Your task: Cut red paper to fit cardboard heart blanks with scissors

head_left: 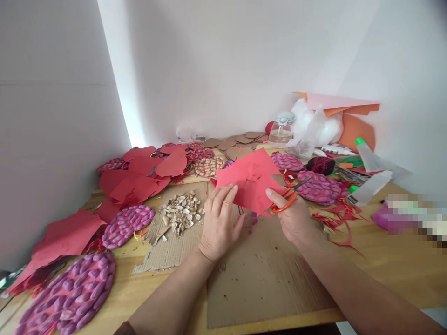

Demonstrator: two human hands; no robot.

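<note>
Left hand (220,221) lies on red paper (252,179), thumb apart; right hand (296,219) clamps its edge and orange-handled scissors (291,192), pointing away, perhaps sparing it

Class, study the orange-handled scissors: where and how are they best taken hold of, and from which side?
The scissors are probably best gripped by the orange loops, coming from the near side, where the right hand has them: the loops lie left and nearer, while the dark blades jut right and away.
</note>
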